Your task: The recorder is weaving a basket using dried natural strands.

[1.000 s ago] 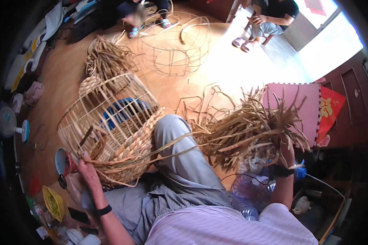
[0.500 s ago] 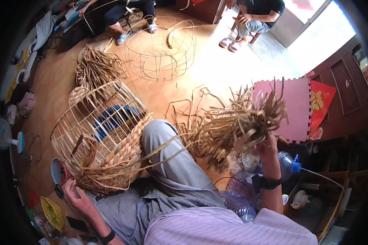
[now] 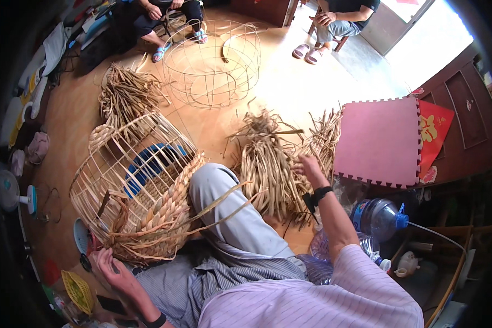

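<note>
Basket (image 3: pixel 167 210): half woven, tilted at the near left, its thick braided band just beside the person's grey knee (image 3: pixel 216 183).
Left hand (image 3: pixel 115 273): fingers loosely curled and released, holding nothing, just beside the basket's near end.
Right hand (image 3: pixel 309 167): arm stretched forward, fingers at the right edge of the straw bundle; they look bent, but blur leaves me unable to tell whether they grasp any stalks.
Straw bundle (image 3: pixel 265 180): right of the knee, stalks fanned toward the near side.
Loose strands (image 3: pixel 224 198): run from the basket across the knee, tips near the bundle.
Pink mat (image 3: pixel 374 142): farther right, with a second bundle (image 3: pixel 325 136) just left of it.
Snag risk: strand tips could tangle among the stalks if the knee swings right.
Tipping risk: the basket could roll, since neither hand appears to steady it.
Spill risk: stalks could scatter if the bundle is tugged from one side.
</note>
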Demonstrator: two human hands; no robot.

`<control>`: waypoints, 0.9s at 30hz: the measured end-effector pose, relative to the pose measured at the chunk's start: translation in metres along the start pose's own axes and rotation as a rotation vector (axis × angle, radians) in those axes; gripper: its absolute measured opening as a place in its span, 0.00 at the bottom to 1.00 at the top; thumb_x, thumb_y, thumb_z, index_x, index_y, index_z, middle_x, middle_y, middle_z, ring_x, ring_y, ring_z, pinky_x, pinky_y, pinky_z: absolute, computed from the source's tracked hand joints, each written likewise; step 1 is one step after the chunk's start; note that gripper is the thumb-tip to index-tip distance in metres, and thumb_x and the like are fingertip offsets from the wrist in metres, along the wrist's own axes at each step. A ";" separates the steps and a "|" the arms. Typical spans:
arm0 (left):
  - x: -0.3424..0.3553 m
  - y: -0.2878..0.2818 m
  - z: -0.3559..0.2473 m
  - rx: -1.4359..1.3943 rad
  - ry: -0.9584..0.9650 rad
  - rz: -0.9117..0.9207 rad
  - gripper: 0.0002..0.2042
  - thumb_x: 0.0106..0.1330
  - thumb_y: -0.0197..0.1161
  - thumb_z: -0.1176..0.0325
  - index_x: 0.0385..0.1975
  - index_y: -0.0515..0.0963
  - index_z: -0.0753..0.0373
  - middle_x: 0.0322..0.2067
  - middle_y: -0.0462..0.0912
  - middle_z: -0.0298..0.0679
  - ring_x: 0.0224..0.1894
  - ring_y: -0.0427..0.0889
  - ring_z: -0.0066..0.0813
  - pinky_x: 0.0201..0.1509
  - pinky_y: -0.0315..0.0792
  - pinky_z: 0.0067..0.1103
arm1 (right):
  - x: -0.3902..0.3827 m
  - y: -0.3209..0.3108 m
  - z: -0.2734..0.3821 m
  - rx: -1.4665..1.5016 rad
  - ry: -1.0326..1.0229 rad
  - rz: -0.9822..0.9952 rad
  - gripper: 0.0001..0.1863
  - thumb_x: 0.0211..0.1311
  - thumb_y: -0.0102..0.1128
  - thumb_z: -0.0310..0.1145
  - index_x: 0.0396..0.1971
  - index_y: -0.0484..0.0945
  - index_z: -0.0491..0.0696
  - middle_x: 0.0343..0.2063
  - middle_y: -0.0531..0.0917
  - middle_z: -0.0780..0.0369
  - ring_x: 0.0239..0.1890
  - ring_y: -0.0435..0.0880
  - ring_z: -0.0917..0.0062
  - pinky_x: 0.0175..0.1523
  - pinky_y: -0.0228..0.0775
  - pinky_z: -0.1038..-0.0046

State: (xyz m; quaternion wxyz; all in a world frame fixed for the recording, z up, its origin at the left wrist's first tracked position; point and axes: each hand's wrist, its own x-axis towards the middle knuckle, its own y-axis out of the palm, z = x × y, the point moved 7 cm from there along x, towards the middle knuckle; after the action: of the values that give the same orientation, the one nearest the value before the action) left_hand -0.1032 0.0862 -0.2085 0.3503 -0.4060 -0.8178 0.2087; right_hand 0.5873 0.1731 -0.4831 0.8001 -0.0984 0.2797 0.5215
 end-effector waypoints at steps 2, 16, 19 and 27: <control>-0.003 -0.001 -0.011 0.050 0.029 0.007 0.15 0.68 0.48 0.81 0.53 0.71 0.74 0.54 0.78 0.49 0.56 0.80 0.41 0.67 0.71 0.33 | -0.001 -0.019 -0.057 0.023 0.127 -0.116 0.23 0.70 0.58 0.36 0.55 0.67 0.36 0.46 0.78 0.52 0.32 0.90 0.63 0.27 0.84 0.71; -0.021 0.028 -0.096 0.194 0.236 0.079 0.11 0.65 0.52 0.82 0.46 0.74 0.69 0.49 0.81 0.46 0.54 0.80 0.43 0.64 0.70 0.34 | -0.026 -0.021 -0.231 -0.513 0.325 -0.250 0.18 0.63 0.69 0.37 0.46 0.74 0.44 0.31 0.83 0.51 0.25 0.83 0.64 0.29 0.76 0.60; -0.026 0.035 -0.105 0.188 0.248 0.104 0.11 0.66 0.53 0.82 0.46 0.74 0.69 0.48 0.81 0.45 0.53 0.80 0.43 0.64 0.70 0.34 | -0.037 0.018 -0.222 -0.384 0.384 -0.237 0.16 0.64 0.68 0.39 0.44 0.76 0.46 0.24 0.79 0.59 0.23 0.79 0.74 0.25 0.69 0.68; -0.028 0.042 -0.107 0.163 0.247 0.128 0.10 0.67 0.52 0.82 0.46 0.74 0.68 0.48 0.80 0.45 0.53 0.79 0.42 0.63 0.70 0.34 | -0.044 0.091 -0.191 -0.184 0.313 -0.055 0.10 0.56 0.68 0.31 0.36 0.82 0.44 0.24 0.77 0.66 0.22 0.73 0.78 0.26 0.64 0.70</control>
State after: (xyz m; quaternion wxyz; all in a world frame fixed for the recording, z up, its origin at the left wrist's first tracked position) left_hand 0.0097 0.0941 -0.1745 0.4659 -0.4500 -0.7215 0.2447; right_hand 0.4272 0.0934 -0.6040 0.7484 -0.2587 0.3489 0.5013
